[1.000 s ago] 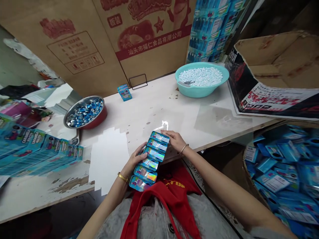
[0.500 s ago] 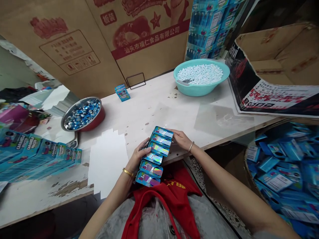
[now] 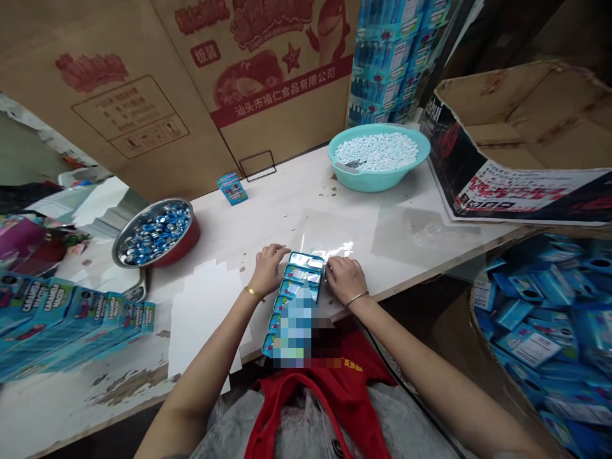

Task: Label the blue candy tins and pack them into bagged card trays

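A row of several small blue boxes [image 3: 302, 275] with shiny tops lies at the table's front edge, running down toward my lap. Its lower part is blurred out by pixel blocks. My left hand [image 3: 268, 271] is at the row's upper left corner, fingers bent together. On the right side, my right hand [image 3: 345, 280] rests with curled fingers close against the top boxes. Whatever the fingertips pinch, if anything, is too small to make out. Clear plastic film [image 3: 329, 239] with bright glare lies on the table just beyond the row.
White paper sheets [image 3: 205, 319] lie left, near a red-sided metal bowl [image 3: 179, 245] of blue-and-silver pieces. Behind stand a small blue box [image 3: 233, 189] and a turquoise basin [image 3: 368, 182] of white candies. Blue boxes [image 3: 535, 338] fill a container at right.
The row of boxes has been lowered onto the table edge. My left hand has left its side and moved up to the top corner; my right fingers have curled in.
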A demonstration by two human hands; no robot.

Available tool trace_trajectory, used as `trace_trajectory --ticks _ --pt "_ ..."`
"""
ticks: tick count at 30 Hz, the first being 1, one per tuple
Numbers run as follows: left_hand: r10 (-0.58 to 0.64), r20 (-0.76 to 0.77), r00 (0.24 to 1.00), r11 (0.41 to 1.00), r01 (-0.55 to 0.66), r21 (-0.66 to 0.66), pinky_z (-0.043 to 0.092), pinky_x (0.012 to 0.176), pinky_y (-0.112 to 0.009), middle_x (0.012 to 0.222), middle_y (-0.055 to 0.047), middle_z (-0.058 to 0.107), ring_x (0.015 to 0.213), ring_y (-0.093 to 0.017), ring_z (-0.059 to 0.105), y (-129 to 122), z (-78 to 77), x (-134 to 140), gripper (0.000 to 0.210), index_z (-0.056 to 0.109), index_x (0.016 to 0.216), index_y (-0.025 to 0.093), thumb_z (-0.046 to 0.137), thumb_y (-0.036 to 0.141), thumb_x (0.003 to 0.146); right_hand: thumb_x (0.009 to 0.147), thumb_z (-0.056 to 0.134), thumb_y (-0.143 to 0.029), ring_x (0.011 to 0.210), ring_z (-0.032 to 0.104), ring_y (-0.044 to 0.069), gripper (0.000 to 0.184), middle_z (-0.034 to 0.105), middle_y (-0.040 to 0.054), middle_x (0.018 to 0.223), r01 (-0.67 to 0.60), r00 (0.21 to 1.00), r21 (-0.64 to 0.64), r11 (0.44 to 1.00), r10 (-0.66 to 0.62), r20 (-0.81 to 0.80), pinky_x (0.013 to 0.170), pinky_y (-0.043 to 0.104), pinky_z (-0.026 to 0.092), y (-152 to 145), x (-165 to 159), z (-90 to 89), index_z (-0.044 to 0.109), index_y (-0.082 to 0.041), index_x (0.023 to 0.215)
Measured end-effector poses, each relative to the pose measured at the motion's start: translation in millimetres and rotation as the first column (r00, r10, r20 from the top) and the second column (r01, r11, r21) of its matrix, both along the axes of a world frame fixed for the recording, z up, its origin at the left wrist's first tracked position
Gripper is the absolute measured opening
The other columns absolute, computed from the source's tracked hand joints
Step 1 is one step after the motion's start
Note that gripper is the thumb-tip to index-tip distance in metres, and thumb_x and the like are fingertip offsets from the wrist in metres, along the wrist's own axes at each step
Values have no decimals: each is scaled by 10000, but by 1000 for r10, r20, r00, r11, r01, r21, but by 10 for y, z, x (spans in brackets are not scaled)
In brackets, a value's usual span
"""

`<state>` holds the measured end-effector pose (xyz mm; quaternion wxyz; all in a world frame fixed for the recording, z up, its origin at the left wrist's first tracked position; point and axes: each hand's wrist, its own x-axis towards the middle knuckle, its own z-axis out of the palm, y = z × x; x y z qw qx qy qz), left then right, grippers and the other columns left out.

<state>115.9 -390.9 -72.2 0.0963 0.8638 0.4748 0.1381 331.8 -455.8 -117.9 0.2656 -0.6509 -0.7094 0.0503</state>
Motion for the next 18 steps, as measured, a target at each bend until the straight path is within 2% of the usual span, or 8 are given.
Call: trace_trajectory --ticks 3,6,9,11,14,16,18 --pt "4 -92 996 997 2 71 354 758 -355 918 -79 641 883 -231 543 127 -1 150 139 616 915 202 487 246 886 909 410 -191 716 530 202 204 621 75 757 25 1000 46 999 -24 -14 661 307 339 23 -41 98 560 -188 772" --pt "2 -124 992 991 14 132 323 707 -340 783 -63 630 781 -213 535 122 21 174 177 575 778 200 442 214 895 921 407 -209 714 543 185 198 614 56 760 51 993 139 989 -35 -117 660 287 349 29 -47 206 546 -196 780" --pt "20 -9 1000 991 -18 130 318 688 -319 698 -40 597 710 -186 517 73 1 140 213 525 687 199 445 232 882 912 433 -214 747 568 171 175 626 44 794 9 978 163 987 25 -208 672 268 371 20 -17 316 555 -202 787" --pt "63 153 986 997 -70 40 323 651 -291 622 -8 541 633 -155 485 56 -32 133 232 485 636 199 455 245 861 887 464 -205 756 575 170 151 636 40 806 -19 973 144 989 52 -224 663 264 376 25 4 386 568 -208 778" --pt "180 356 917 981 -140 -135 316 585 -258 544 26 449 546 -124 430 53 -54 136 251 435 590 202 458 260 833 851 485 -184 730 562 176 143 639 40 794 -24 987 99 995 40 -158 625 272 362 44 -2 474 584 -210 751" --pt "190 373 908 981 -164 -100 317 596 -265 533 24 433 547 -127 421 46 -30 116 263 426 577 203 464 269 829 844 477 -168 725 547 184 152 632 49 789 -17 997 99 995 24 -74 604 281 347 43 -40 510 592 -205 753" --pt "139 321 937 987 -157 31 320 642 -287 543 10 443 578 -139 426 24 13 71 276 430 570 201 478 277 831 857 458 -151 751 536 195 174 623 63 798 -19 1000 142 990 19 3 616 290 348 23 -96 521 599 -199 768"
